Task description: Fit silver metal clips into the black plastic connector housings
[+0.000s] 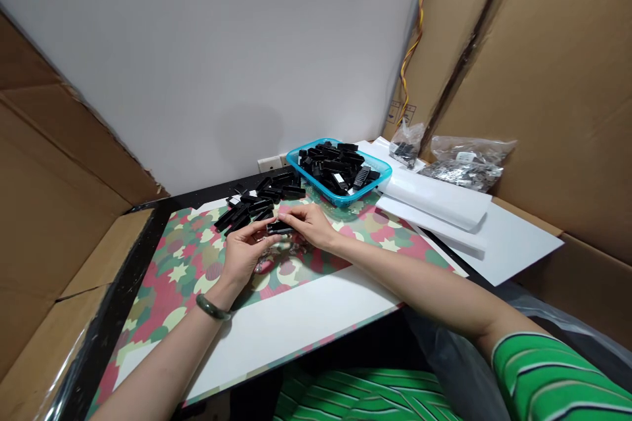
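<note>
I am working with my left hand point(244, 255) and my right hand point(309, 223) close together over the middle of the mat, and both are closing on one small black plastic part point(280, 228). My left fingers are pinching it from one side while my right fingertips point(291, 212) are gripping it from the other, so neither hand is released. The part is being held just above a small glinting heap point(281, 258), too blurred for me to identify.

Just beyond my hands, a loose pile of black plastic parts point(259, 204) is lying on the camouflage-patterned mat point(185, 263), and that mat is resting on the table point(197, 195). Right beside the pile, a blue plastic tray point(348, 200) is sitting heaped with more black pieces. To its right, white sheets point(434, 197) are lying on the table, with a clear bag of metal pieces point(464, 171) and a smaller bag of dark pieces point(406, 145) at the back. A wall socket point(269, 164) is showing behind the tray, and cardboard panels point(548, 92) are lining the sides. A jade bangle point(212, 307) is circling my left wrist, and a green striped sleeve point(548, 375) is covering my right upper arm.
</note>
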Action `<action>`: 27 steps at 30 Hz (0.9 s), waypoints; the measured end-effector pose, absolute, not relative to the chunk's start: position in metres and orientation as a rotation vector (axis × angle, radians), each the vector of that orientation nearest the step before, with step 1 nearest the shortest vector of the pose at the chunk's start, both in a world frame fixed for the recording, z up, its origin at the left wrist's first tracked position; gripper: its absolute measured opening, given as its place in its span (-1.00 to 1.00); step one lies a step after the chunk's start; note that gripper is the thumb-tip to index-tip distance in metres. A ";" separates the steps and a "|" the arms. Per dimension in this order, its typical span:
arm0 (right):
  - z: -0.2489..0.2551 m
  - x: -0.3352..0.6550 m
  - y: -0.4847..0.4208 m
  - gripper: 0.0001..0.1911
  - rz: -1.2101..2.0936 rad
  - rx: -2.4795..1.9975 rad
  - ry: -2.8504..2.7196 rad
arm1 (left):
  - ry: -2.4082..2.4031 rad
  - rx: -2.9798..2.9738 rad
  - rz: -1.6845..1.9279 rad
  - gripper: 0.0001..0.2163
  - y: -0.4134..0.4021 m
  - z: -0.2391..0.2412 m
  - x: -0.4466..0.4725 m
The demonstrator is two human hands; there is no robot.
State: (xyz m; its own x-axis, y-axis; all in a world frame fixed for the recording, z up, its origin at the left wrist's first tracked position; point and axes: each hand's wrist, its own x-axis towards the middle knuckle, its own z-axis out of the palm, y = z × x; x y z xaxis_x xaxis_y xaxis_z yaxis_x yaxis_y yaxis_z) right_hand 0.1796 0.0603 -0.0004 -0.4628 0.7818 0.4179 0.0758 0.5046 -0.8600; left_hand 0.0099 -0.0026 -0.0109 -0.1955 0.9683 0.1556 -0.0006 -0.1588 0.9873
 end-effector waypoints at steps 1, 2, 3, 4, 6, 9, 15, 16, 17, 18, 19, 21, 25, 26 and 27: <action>-0.003 0.179 0.061 -0.58 1.007 -0.709 -1.865 | 1.226 1.182 1.450 -0.56 -0.003 -0.009 0.009; -0.004 0.179 0.061 -0.55 0.966 -0.702 -1.851 | 1.174 1.137 1.421 -0.54 -0.004 -0.007 0.008; -0.005 0.179 0.061 -0.53 0.904 -0.688 -1.836 | 1.113 1.083 1.391 -0.54 -0.004 -0.004 0.008; -0.005 0.179 0.061 -0.51 0.836 -0.669 -1.827 | 1.059 1.029 1.364 -0.56 -0.004 -0.002 0.007; -0.005 0.179 0.060 -0.50 0.720 -0.630 -1.824 | 1.010 0.950 1.322 -0.63 -0.004 0.002 0.007; -0.004 0.179 0.059 -0.53 0.630 -0.589 -1.835 | 1.044 0.890 1.307 -0.69 -0.003 0.004 0.007; -0.007 0.178 0.056 -0.58 0.559 -0.584 -1.865 | 1.098 0.914 1.296 -0.65 -0.002 0.004 0.007; -0.008 0.178 0.056 -0.57 0.561 -0.589 -1.871 | 1.104 0.932 1.293 -0.64 -0.002 0.004 0.007; -0.008 0.178 0.055 -0.56 0.562 -0.591 -1.874 | 1.110 0.951 1.296 -0.63 -0.002 0.003 0.007; -0.008 0.178 0.055 -0.55 0.560 -0.590 -1.876 | 1.117 0.971 1.304 -0.62 -0.002 0.002 0.007; -0.008 0.178 0.055 -0.55 0.556 -0.585 -1.876 | 1.126 0.993 1.314 -0.61 -0.002 0.001 0.006; -0.008 0.178 0.054 -0.53 0.551 -0.575 -1.870 | 1.149 1.040 1.327 -0.59 -0.002 -0.002 0.005; -0.007 0.177 0.052 -0.49 0.603 -0.615 -1.820 | 1.161 1.114 1.309 -0.57 -0.001 -0.004 0.003; -0.008 0.176 0.052 -0.48 0.640 -0.640 -1.797 | 1.155 1.136 1.306 -0.55 -0.001 -0.004 0.002; -0.008 0.176 0.052 -0.47 0.685 -0.669 -1.771 | 1.150 1.166 1.301 -0.53 -0.001 -0.003 0.001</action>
State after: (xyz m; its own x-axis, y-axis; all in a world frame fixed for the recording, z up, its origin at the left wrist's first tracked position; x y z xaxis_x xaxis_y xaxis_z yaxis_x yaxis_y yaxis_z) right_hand 0.1757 0.0516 -0.0082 -0.2707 0.7251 0.6333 0.1099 0.6768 -0.7279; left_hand 0.0014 -0.0006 -0.0033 -0.0321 0.9986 0.0427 -0.0804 -0.0452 0.9957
